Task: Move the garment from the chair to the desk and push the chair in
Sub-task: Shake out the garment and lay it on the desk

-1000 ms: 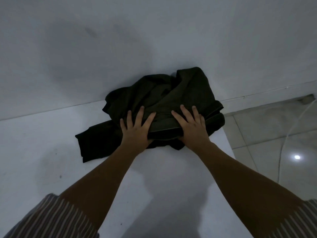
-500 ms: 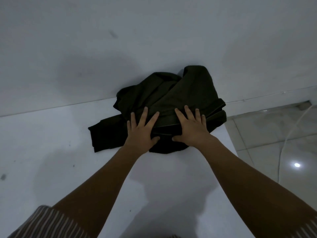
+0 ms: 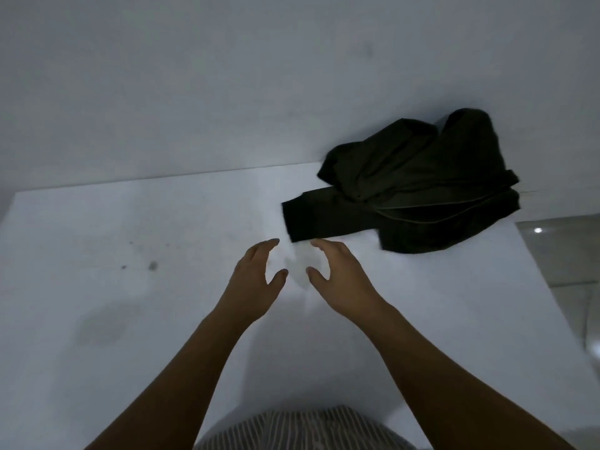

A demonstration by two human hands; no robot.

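A dark, crumpled garment [image 3: 418,186] lies on the white desk [image 3: 130,254] at its far right corner, bunched up against the wall. My left hand [image 3: 256,280] and my right hand [image 3: 337,280] hover over the middle of the desk, palms facing each other, fingers apart, holding nothing. Both hands are apart from the garment, just below and left of its near left corner. The chair is out of view.
A plain white wall [image 3: 227,76] rises behind the desk. The desk's right edge drops to a glossy tiled floor [image 3: 571,254]. A few dark specks [image 3: 152,265] mark the desk's left part. My striped clothing [image 3: 302,430] shows at the bottom.
Both hands have lifted off the garment and drawn back toward me. The view has swung left, so the garment now sits at the upper right.
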